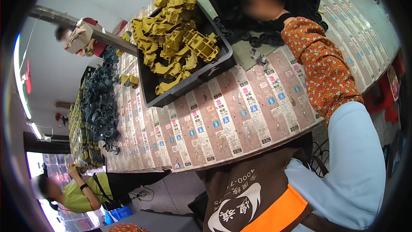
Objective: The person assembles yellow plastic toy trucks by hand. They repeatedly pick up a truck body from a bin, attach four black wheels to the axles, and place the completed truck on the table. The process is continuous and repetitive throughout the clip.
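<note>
Small black plastic wheels [262,38] lie in a loose heap at about one o'clock, on a grey-green mat [246,58] that covers the far part of the surface [240,120]. The person's right arm, in a red-orange flowered sleeve [322,68] over a pale blue one [352,167], reaches up from about four o'clock toward that heap. The right hand [274,17] sits just above the wheels, but it is blurred over and I cannot tell how far it is open or whether it has hold of anything. The left hand is out of sight altogether.

Just beside the wheels, toward eleven o'clock, stands a black rectangular plastic bin [214,73] heaped with mustard-yellow moulded plastic toy parts [176,30]; its near corner juts over the patterned sheets of printed paper that line the surface. One grey plastic piece [259,58] lies on the mat between the bin and the sleeve.

Out at nine o'clock a long pile of dark grey-blue plastic parts [101,103] runs along the far side of the surface, with a small yellow toy vehicle [128,79] between that pile and the bin. More yellow pieces are stacked at the far left end [79,124].

A person in a green top [79,195] works at about eight o'clock, hands raised to the edge of the surface. Another person at ten o'clock holds a brown cardboard box [79,38].

At six o'clock the wearer's brown apron with an orange band [257,202] fills the foreground.
</note>
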`<state>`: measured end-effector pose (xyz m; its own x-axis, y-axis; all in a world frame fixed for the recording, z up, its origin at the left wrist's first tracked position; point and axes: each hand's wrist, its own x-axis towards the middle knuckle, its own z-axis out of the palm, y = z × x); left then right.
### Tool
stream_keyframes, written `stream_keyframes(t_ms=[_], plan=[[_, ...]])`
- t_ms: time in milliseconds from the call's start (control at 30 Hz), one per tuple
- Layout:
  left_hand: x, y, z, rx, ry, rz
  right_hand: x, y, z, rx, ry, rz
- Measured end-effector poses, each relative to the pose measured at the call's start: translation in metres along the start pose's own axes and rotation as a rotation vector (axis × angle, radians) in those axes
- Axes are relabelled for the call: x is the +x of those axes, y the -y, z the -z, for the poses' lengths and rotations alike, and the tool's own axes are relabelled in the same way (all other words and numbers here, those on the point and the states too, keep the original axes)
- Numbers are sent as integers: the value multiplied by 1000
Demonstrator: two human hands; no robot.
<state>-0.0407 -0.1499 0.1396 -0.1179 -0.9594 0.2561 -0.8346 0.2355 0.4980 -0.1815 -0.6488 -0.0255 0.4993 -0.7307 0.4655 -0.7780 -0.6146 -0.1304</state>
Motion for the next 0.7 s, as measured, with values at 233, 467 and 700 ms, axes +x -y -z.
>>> stream_keyframes(t_ms=[233, 467, 700], plan=[[-8, -12, 6, 16, 30, -55, -77, 19, 11, -17, 90, 267], [-19, -24, 17, 10, 53, -145, -118, 29, 33, 208, 159, 455], [-68, -67, 63, -130, 74, -372, -125, 50, 71, 395, 300, 571]])
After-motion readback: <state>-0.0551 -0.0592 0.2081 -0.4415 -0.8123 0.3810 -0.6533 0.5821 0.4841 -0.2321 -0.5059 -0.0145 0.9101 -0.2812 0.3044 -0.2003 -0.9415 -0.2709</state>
